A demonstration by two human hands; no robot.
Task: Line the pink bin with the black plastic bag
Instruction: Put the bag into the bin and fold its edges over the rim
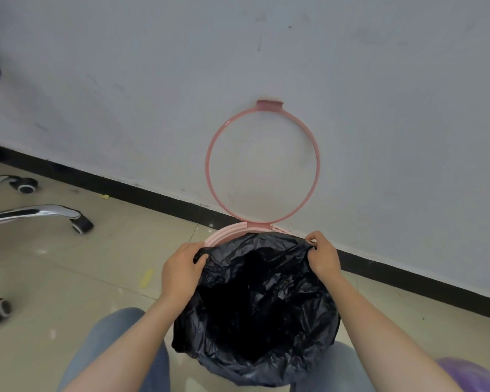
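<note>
Both the left hand [181,267] and right hand [323,257] pinch the black plastic bag [263,301] hem, with the pink bin [227,232] rim's uncovered arc just beyond their fingertips.

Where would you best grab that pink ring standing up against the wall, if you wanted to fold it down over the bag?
Probably at the small flat tab at its top, reached from the front and above. The pink ring is a thin open hoop hinged at the bin's far rim and leaning on the wall, so the top swings most freely, clear of both hands at the black bag.
</note>
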